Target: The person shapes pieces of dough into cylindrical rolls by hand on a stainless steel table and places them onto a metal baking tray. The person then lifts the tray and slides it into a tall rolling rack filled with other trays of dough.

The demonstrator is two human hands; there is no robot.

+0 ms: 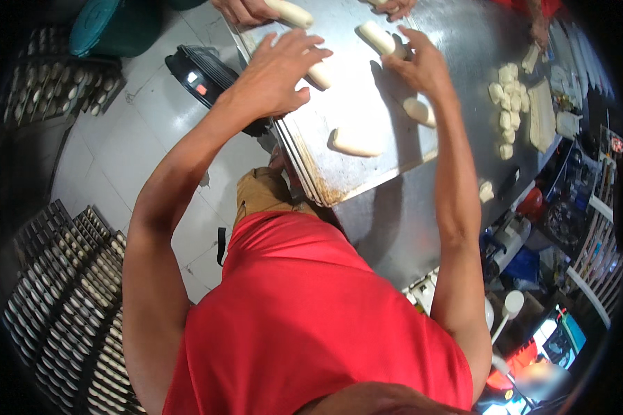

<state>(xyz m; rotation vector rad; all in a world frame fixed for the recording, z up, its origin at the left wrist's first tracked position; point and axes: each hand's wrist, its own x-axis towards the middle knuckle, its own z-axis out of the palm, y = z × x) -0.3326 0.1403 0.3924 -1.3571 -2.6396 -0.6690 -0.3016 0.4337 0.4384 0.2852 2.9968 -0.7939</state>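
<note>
Directly below the left hand (277, 72), scuffed metal tray (346, 176).
Spread wide, this hand partly covers a smooth dough cylinder (320, 75); the right hand (422, 63) curls at a second cylinder (376, 34), grip unclear.

Cylindrical dough rolls (357, 142) are cream, the flat metal tray (353, 178) silver, brownish at its near corner. The cloth shirt (311, 304) is plain red.

Teal bin (93, 31) and pale tiled floor (145, 131), upper left.
A black ribbed object (199, 79) shows lower and to the bin's right; near the right edge, a red rounded item (531, 203), something blue (525, 265) and a pale slatted rack (606, 228).
</note>
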